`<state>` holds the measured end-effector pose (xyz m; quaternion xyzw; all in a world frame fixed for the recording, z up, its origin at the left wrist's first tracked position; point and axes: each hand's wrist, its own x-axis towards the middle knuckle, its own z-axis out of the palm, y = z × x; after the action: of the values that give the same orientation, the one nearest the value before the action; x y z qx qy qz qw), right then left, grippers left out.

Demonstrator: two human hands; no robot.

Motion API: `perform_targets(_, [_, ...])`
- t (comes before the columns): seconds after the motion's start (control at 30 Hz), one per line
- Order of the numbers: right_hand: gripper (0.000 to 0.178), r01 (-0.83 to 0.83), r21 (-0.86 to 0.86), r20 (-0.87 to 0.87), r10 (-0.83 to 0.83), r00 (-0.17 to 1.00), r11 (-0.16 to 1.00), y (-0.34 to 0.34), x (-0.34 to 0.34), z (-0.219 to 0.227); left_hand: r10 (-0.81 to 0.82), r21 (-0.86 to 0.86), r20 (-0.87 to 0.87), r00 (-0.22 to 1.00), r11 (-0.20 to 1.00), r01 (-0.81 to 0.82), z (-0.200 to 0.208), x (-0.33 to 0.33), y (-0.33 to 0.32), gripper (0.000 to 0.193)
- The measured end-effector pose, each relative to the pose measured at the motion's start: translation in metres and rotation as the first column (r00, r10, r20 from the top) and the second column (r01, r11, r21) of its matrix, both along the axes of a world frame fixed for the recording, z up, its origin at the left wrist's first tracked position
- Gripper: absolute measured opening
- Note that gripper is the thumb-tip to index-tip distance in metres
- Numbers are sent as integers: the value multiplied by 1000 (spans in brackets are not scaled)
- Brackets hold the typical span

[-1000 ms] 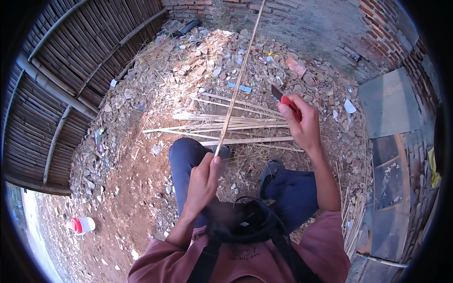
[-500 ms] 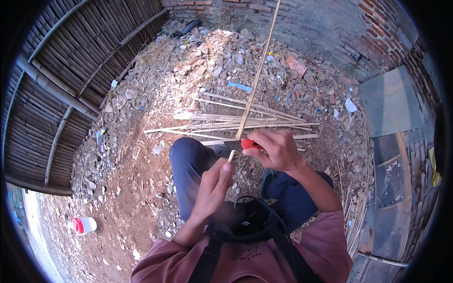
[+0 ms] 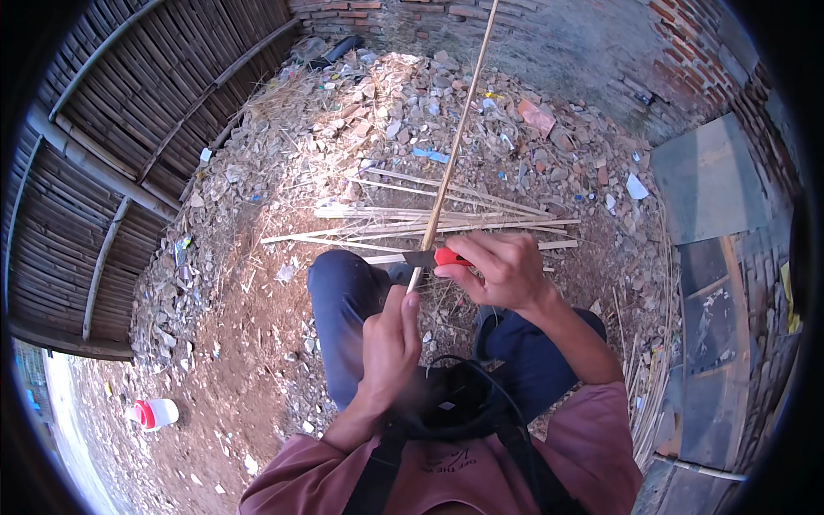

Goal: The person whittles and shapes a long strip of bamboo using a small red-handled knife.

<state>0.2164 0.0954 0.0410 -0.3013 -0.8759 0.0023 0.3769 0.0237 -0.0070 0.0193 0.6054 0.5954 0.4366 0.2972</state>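
My left hand [image 3: 390, 345] pinches the near end of a long thin bamboo strip [image 3: 447, 176], which slants up and away toward the brick wall. In my right hand [image 3: 510, 273] is a knife with a red handle [image 3: 450, 257], its fingers wrapped round the grip. The dark blade [image 3: 418, 259] lies across the strip, touching it just beyond my left fingertips. Below the strip, a loose pile of pale split bamboo strips [image 3: 378, 214] rests on the ground past my knees.
Rubble and litter [image 3: 403, 103] cover the ground ahead, up to a brick wall [image 3: 549, 43]. A bamboo-slat wall [image 3: 112, 112] stands at left. A white container with a red lid [image 3: 156, 415] sits at lower left. Boards [image 3: 712, 180] lean at right.
The strip's far end has swung slightly left. My left hand has turned a little more upright, and the knife has shifted slightly left with the strip.
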Motion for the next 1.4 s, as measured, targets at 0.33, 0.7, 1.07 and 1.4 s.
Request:
perform_targets(0.33, [31,432,-203,-311,-476,822,879,57,82,38,-63,-112,-25,998,992,60,-23,-5,-18,27])
perform_targets(0.7, [34,-168,-298,-154,126,980,940,15,29,-7,-99,-103,288,953,986,133,-14,-10,1,24])
perform_targets(1.07, [38,-191,-126,-52,185,981,974,10,17,-14,-144,-182,439,887,953,244,2,-8,1,20])
perform_targets(1.4, [36,-253,-78,-114,244,963,964,5,17,-9,-172,-256,613,771,880,400,13,-10,5,33])
